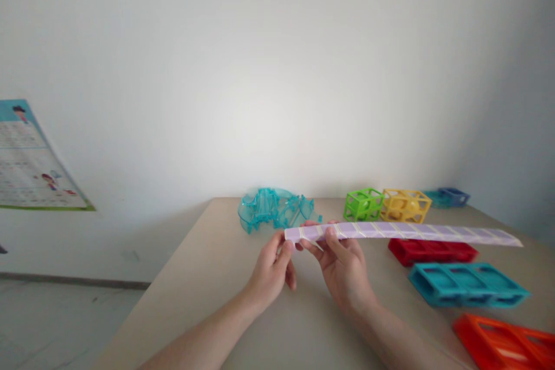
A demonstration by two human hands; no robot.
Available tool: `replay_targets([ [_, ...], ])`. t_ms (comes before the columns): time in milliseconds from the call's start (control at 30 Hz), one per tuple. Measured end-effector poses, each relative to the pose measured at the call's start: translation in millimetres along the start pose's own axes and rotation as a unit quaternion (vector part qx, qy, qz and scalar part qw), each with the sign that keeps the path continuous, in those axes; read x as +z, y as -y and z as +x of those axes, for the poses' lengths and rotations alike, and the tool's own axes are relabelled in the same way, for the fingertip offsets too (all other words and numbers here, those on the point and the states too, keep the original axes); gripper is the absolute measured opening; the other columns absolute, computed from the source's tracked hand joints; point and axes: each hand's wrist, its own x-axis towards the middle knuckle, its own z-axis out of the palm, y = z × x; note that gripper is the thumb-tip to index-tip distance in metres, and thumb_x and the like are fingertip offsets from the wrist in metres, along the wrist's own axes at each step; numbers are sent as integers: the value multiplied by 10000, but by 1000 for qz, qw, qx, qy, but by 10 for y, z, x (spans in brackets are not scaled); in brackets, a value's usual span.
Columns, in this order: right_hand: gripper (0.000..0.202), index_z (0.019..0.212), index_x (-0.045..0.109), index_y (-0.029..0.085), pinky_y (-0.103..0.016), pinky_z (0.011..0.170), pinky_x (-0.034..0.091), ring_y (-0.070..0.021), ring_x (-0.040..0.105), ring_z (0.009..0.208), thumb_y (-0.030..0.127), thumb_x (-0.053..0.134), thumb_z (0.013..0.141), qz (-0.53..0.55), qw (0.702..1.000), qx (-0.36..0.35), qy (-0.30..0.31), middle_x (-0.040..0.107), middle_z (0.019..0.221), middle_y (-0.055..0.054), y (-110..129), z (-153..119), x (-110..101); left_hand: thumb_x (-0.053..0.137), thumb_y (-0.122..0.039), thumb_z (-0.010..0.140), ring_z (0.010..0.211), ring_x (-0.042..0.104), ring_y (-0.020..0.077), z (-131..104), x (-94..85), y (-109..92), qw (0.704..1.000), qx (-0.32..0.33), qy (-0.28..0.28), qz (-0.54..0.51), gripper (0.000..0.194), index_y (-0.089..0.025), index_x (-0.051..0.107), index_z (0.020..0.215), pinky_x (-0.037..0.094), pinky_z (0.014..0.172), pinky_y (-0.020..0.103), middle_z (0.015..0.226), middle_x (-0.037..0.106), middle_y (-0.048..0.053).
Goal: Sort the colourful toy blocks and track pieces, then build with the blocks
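Observation:
A long, thin purple strip with pale cross bands [403, 230] is held above the table and reaches far to the right. My left hand [273, 269] pinches its left end between thumb and fingers. A little to the right, my right hand [344, 266] grips the strip with the thumb on its near side and fingers behind. The strip's right part hangs free in the air, over a red block frame [433, 252].
Translucent teal pieces [277, 208] lie at the table's back. Behind the strip stand a green cube frame [363, 204], a yellow frame [405, 206] and a blue piece [454, 196]. Teal [468, 284] and orange frames [507, 344] lie at right. The table [186, 277] meets the wall.

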Motion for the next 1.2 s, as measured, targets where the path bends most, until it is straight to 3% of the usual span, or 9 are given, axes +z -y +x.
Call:
replay_targets([
  [233, 331, 880, 532, 191, -381, 659, 631, -228, 699, 784, 299, 792, 706, -18, 1000, 1, 4, 709, 867, -40, -11, 11, -26, 415, -565, 883, 352, 530, 46, 7, -3, 16, 998, -12, 21, -52, 419, -161, 497, 956, 385, 309, 162, 900, 606, 42],
  [700, 271, 886, 528, 202, -363, 629, 626, -232, 685, 859, 298, 749, 761, -23, 999, 0, 27, 687, 855, -21, -6, -18, -5, 457, -667, 811, 312, 501, 73, 24, 32, 72, 977, -110, 47, -179, 530, -143, 535, 829, 457, 311, 223, 706, 588, 2],
  [800, 296, 916, 517, 208, -357, 620, 624, -230, 687, 855, 327, 744, 769, -17, 999, -1, 30, 686, 869, -24, 3, -13, -3, 471, -605, 843, 334, 509, 59, 20, 23, 68, 980, -83, 39, -179, 454, -156, 529, 875, 472, 332, 222, 782, 582, -2],
  [1000, 344, 913, 516, 206, -352, 620, 626, -232, 700, 812, 281, 789, 717, -25, 999, -20, 2, 694, 856, -24, 3, 0, 1, 504, -514, 866, 352, 517, 48, 2, -32, 4, 999, 19, 13, -22, 382, -158, 536, 1001, 393, 322, 162, 821, 619, 22],
  [1200, 323, 880, 543, 208, -331, 654, 635, -240, 700, 865, 243, 799, 686, 20, 999, 45, -9, 705, 894, -37, 0, -11, 9, 506, -442, 882, 367, 515, 32, -8, -27, -4, 998, 46, 15, 36, 285, -175, 539, 977, 359, 325, 155, 939, 629, 43],
])
